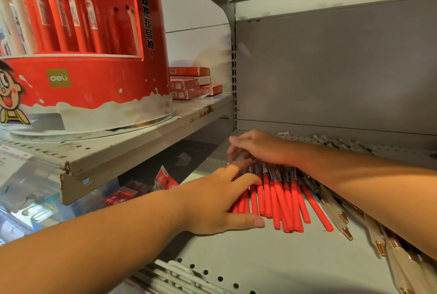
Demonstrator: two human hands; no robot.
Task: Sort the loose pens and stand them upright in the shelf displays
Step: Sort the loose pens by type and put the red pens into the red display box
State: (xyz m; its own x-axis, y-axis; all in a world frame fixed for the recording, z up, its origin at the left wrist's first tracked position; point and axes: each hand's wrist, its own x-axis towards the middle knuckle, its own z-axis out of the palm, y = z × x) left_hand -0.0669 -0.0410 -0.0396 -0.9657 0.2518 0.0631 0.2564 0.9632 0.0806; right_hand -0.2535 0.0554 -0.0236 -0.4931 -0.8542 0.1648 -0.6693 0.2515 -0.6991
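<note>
Several loose red pens (281,201) lie flat in a bunch on the grey metal shelf (272,258). My left hand (215,201) rests on the left side of the bunch with straight fingers spread over the pens. My right hand (257,147) lies flat across the far ends of the pens, fingers extended to the left. Cream pens with gold tips (340,213) lie to the right, partly under my right forearm. A red round display stand (85,40) holding upright red pens stands on the upper left shelf.
Red pen boxes (191,83) are stacked behind the display stand. Clear pens (343,143) lie at the back right of the shelf. Red packets (163,180) sit on a lower shelf to the left. White wire pieces (172,274) lie at the shelf's front edge.
</note>
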